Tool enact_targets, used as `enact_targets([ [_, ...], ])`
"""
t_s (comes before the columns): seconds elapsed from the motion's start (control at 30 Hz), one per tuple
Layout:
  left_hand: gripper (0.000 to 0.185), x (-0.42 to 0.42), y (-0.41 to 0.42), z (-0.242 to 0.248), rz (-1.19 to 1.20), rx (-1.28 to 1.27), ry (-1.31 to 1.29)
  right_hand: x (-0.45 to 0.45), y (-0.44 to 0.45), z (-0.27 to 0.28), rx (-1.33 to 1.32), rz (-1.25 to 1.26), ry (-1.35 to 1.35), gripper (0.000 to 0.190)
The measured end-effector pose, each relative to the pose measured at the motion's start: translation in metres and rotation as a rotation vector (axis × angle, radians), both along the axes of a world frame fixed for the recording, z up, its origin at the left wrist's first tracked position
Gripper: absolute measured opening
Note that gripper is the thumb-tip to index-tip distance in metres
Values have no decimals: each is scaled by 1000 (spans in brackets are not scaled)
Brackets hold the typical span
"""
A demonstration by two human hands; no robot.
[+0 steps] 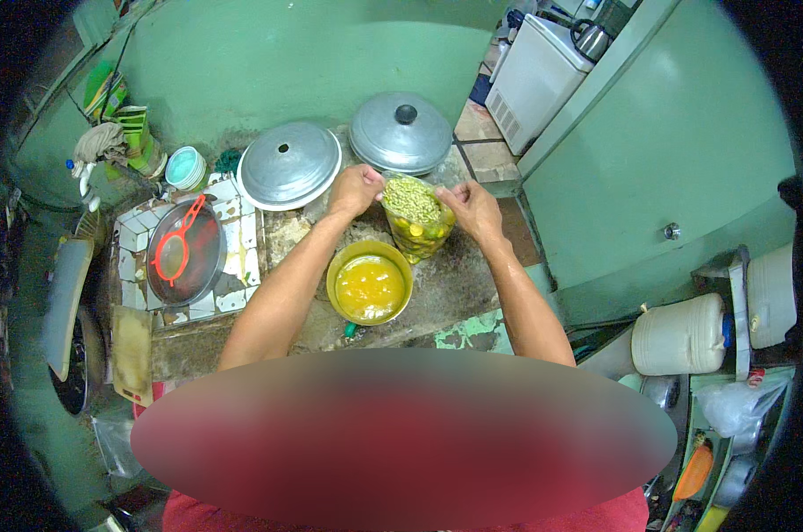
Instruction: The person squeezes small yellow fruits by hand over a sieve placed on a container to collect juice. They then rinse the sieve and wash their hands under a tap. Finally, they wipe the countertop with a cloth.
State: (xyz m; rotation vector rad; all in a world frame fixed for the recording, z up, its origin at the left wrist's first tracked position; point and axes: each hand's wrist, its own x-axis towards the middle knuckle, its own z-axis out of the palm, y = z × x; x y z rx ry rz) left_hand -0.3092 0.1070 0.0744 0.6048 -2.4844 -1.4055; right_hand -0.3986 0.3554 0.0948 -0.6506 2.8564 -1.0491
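A clear plastic bag (417, 216) stands upright on the worn counter, filled with green and yellow pieces under a top layer of small pale-green pieces. My left hand (356, 193) pinches the left side of its open rim. On the right side of the rim, my right hand (471, 207) grips the plastic between thumb and fingers. Just in front of the bag, to its left, sits a round yellow pot (332, 292) holding yellow liquid. Behind my hands are two domed metal lids, one with a hole (288, 159) and one with a black knob (401, 130).
To the left, a tiled sink (130, 229) holds a dark round pan (205, 266) with a red-handled strainer (172, 258) on it. Stacked tubs (185, 169) stand behind the sink. A cutting board (132, 352) lies at its front. A green wall (275, 66) rises behind the counter.
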Motion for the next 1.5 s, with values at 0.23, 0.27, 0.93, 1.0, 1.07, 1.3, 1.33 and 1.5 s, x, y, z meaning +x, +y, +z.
enact_targets([
  [0.23,12,2,8,-3,49,26,40,-19,8,-8,-23,109,42,33],
  [0.27,12,2,10,-3,52,39,32,-23,13,-14,-104,126,47,29],
  [0.93,8,18,56,52,-18,31,-126,-13,65,10,-301,116,-72,17],
  [1.0,9,17,58,57,-39,-24,92,-14,68,15,-352,117,10,17],
  [1.07,10,17,55,69,-70,-13,59,-21,72,27,-384,161,89,17],
  [1.3,12,17,57,69,-178,54,10,-19,80,22,-359,150,-46,15],
  [1.33,13,17,58,62,-149,15,-135,-17,81,14,-277,100,-133,15],
  [1.5,14,21,57,41,-134,-41,-61,-13,90,-17,-418,145,-55,19],
])
